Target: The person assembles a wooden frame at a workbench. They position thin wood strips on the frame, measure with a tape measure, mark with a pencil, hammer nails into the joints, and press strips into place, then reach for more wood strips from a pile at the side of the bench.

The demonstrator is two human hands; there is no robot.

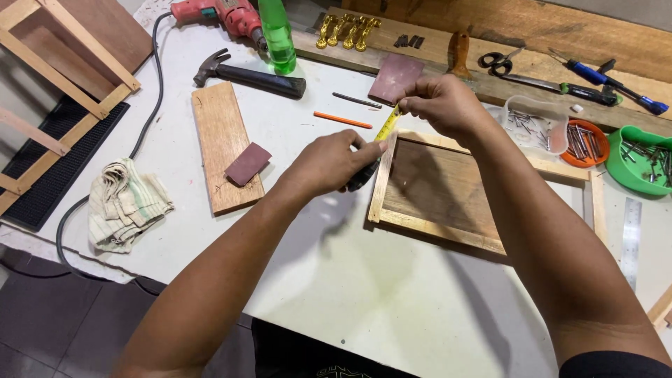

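While measuring on the white tabletop [364,280], keep the wooden frame [441,192] lying flat right of centre, its left rail [383,178] running near to far. Lay the yellow tape measure [387,126] straight along that rail, no sag or twist. Left hand [329,164]: closed round the dark tape case at the rail's middle; hold it steady, pressed against the wood. Right hand [441,105]: fingertips pinched on the tape's free end at the frame's far left corner; seat it square on the edge before reading. Leave the orange pencil [343,120] lying just far-left of the frame, close for marking.
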